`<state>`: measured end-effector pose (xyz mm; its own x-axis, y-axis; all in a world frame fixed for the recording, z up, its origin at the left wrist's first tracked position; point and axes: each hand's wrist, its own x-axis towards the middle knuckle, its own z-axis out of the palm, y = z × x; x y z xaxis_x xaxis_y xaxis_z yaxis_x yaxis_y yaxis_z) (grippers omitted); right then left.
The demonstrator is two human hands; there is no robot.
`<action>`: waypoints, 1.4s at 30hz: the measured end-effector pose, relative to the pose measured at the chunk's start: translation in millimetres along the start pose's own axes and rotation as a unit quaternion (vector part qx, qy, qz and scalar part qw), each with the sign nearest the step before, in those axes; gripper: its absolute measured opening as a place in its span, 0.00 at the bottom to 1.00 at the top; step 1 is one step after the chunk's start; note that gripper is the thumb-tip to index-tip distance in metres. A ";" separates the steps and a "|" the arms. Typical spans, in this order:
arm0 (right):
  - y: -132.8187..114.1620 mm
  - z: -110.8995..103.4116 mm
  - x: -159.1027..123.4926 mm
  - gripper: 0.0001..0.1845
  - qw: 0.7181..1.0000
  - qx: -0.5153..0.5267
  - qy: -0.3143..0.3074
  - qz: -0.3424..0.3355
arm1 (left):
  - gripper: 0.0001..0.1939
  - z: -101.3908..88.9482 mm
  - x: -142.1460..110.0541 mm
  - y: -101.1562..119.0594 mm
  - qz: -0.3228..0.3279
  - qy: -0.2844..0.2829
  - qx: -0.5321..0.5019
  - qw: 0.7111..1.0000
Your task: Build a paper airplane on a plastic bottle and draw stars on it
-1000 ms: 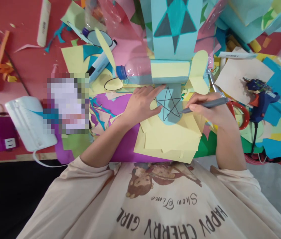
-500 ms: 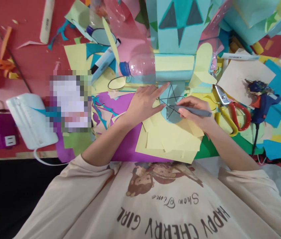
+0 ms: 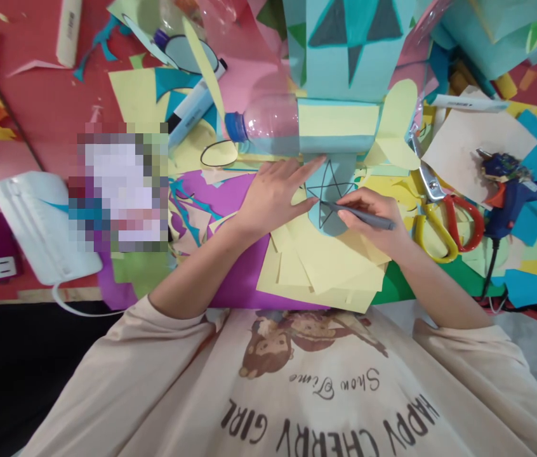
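My right hand (image 3: 376, 219) is closed around a grey pen (image 3: 368, 217), its tip down on a light blue piece of paper (image 3: 330, 223) with a rounded lower end. A five-pointed star drawn in dark lines covers that paper, and the tip meets its left side. Spread out flat, my left hand (image 3: 273, 193) rests with its index finger and thumb at the paper's left edge. Beneath lie pale yellow sheets (image 3: 318, 266). Just above is a clear plastic bottle (image 3: 271, 124) with a blue cap, wrapped in a yellow and blue paper band (image 3: 338, 120).
Red-and-yellow-handled scissors (image 3: 440, 203) and a blue glue gun (image 3: 506, 203) lie to the right. A blue marker (image 3: 197, 105), a white corded box (image 3: 47, 225) and paper scraps are on the left. Light blue paper with dark triangles (image 3: 351, 28) stands at the back.
The pen has shifted slightly and its back end now slopes lower, with the tip still at the star. My left hand stays nearly in place. The camera view has moved a little.
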<state>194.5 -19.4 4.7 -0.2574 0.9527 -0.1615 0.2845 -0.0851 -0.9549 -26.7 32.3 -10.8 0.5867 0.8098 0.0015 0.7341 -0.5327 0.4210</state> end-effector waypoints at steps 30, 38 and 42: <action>-9.9 -5.6 -0.1 0.06 0.997 -0.046 -0.068 -0.006 | 0.31 0.4 -0.3 -1.0 -0.004 -0.002 -0.007 1.000; -7.4 -5.8 0.2 0.05 0.997 -0.025 -0.071 0.018 | 0.31 0.9 -0.3 -1.6 -0.002 0.001 -0.009 1.000; -3.8 -6.5 1.9 0.07 1.000 0.016 -0.010 0.013 | 0.31 -0.1 0.6 0.0 -0.011 -0.008 -0.017 1.000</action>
<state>199.0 -15.4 9.6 -0.2686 0.9441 -0.1910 0.2610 -0.1196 -0.9579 -26.4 32.8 -10.6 0.5753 0.8177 -0.0222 0.7358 -0.5055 0.4507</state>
